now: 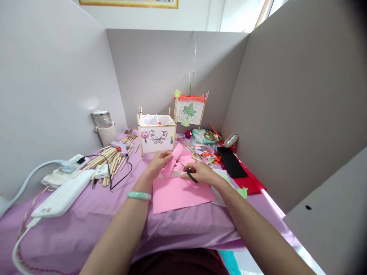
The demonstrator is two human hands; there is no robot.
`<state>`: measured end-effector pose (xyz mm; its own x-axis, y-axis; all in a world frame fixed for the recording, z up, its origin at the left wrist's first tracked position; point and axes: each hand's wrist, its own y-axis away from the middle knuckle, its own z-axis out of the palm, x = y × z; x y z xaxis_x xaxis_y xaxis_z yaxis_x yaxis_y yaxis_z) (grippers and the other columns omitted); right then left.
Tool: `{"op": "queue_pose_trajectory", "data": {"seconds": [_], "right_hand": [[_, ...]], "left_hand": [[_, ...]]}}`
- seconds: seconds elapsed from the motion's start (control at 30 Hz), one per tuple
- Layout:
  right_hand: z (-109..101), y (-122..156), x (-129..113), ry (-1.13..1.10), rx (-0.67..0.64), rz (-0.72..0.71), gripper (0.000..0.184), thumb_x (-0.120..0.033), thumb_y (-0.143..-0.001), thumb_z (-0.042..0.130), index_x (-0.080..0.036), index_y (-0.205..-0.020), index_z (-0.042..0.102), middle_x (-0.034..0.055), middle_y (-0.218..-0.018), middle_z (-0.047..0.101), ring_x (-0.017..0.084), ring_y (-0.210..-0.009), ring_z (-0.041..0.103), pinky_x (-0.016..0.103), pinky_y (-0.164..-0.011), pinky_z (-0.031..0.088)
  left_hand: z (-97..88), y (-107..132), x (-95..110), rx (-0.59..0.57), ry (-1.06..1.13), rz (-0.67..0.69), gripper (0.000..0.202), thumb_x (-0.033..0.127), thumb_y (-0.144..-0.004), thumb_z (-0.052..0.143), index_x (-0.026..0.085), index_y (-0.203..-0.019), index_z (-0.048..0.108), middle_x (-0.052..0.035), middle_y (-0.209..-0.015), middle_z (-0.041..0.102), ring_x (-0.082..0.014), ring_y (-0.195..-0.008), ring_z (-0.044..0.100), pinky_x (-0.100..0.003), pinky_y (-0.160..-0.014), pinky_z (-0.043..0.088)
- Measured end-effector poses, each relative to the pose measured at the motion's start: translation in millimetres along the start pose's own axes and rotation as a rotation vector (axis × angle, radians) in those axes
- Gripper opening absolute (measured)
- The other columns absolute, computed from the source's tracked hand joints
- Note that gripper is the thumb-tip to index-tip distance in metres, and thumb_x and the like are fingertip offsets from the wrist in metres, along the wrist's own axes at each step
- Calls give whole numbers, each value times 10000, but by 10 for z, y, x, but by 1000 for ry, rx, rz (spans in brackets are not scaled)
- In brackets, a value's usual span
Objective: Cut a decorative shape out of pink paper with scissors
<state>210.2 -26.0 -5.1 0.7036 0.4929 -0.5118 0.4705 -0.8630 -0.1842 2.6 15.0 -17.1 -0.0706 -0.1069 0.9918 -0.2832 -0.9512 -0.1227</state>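
Note:
Pinched in my left hand (160, 162) is a folded strip of pink paper (171, 165), tilted up off the table. My right hand (202, 173) grips black-handled scissors (189, 174), whose blades reach up and left to the strip's edge. Whether the blades are closed on the paper is too small to tell. Below both hands a larger pink sheet (180, 195) lies flat, with white paper (218, 195) partly under its right side. Just beyond my left hand stands a box-shaped stick lantern (157, 138) with two birds drawn on its front panel.
A second lantern (189, 110) with a leaf drawing hangs on a wire behind. Wooden sticks (117, 160), a glue gun (120, 146), a power bank (63, 194) and a glass jar (104, 126) are left. Paper scraps (208, 153) and a black phone (232, 162) lie right. Grey partitions (177, 65) surround the table.

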Motion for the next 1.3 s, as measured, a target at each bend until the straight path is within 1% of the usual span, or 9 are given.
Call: {"op": "queue_pose_trajectory", "data": {"seconds": [0.13, 0.23, 0.3, 0.43, 0.63, 0.87, 1.1, 1.3], "right_hand": [[146, 18, 38, 42, 81, 30, 370, -539, -737, 640, -209, -901, 682, -7, -666, 632, 117, -603, 534, 209, -552, 288], [235, 46, 70, 83, 124, 38, 365, -541, -738, 643, -223, -912, 681, -1, -697, 654, 124, -618, 557, 213, -564, 293], [260, 54, 80, 93, 137, 33, 376, -556, -738, 637, -227, -916, 677, 3, -718, 665, 128, -630, 569, 214, -566, 296], [265, 51, 75, 93, 145, 24, 410, -589, -743, 616, -223, -916, 674, 7, -718, 665, 125, -614, 567, 214, -554, 295], [262, 52, 72, 54, 141, 20, 394, -582, -746, 619, -224, -901, 669, -6, -694, 655, 118, -608, 563, 208, -556, 304], [277, 43, 97, 51, 162, 37, 392, -578, -738, 627, -224, -899, 676, -7, -688, 657, 117, -603, 563, 208, -556, 307], [287, 45, 104, 31, 151, 34, 389, -581, -741, 623, -227, -896, 666, -10, -689, 656, 118, -611, 563, 205, -558, 311], [291, 49, 101, 28, 143, 28, 388, -570, -743, 626, -216, -896, 668, -2, -701, 658, 121, -620, 564, 206, -553, 308]], "left_hand": [[0, -15, -22, 33, -46, 1, 265, 385, -669, 666, 147, -746, 576, -8, -651, 635, -146, -569, 607, -252, -546, 458], [3, -27, -34, 59, -93, 7, 246, 369, -664, 663, 146, -717, 573, 7, -601, 599, -146, -566, 597, -240, -528, 434], [-3, -38, -46, 54, -111, 15, 241, 370, -677, 649, 143, -715, 579, 2, -612, 604, -141, -567, 588, -237, -528, 425], [-31, -64, -77, 38, -137, 38, 221, 357, -696, 629, 140, -713, 589, 1, -620, 608, -117, -552, 558, -219, -517, 394], [-34, -61, -76, 23, -136, 54, 230, 373, -698, 626, 147, -720, 590, -1, -645, 615, -134, -587, 576, -233, -545, 410], [-16, -40, -39, 23, -155, 41, 250, 390, -687, 641, 147, -710, 586, -9, -634, 615, -142, -585, 577, -238, -536, 412], [6, -20, -16, 28, -138, 45, 257, 398, -680, 645, 149, -701, 584, -8, -630, 615, -140, -574, 575, -237, -528, 414], [15, -1, 8, 19, -111, 19, 274, 409, -674, 654, 146, -712, 588, -16, -649, 629, -138, -576, 577, -240, -536, 426]]}}
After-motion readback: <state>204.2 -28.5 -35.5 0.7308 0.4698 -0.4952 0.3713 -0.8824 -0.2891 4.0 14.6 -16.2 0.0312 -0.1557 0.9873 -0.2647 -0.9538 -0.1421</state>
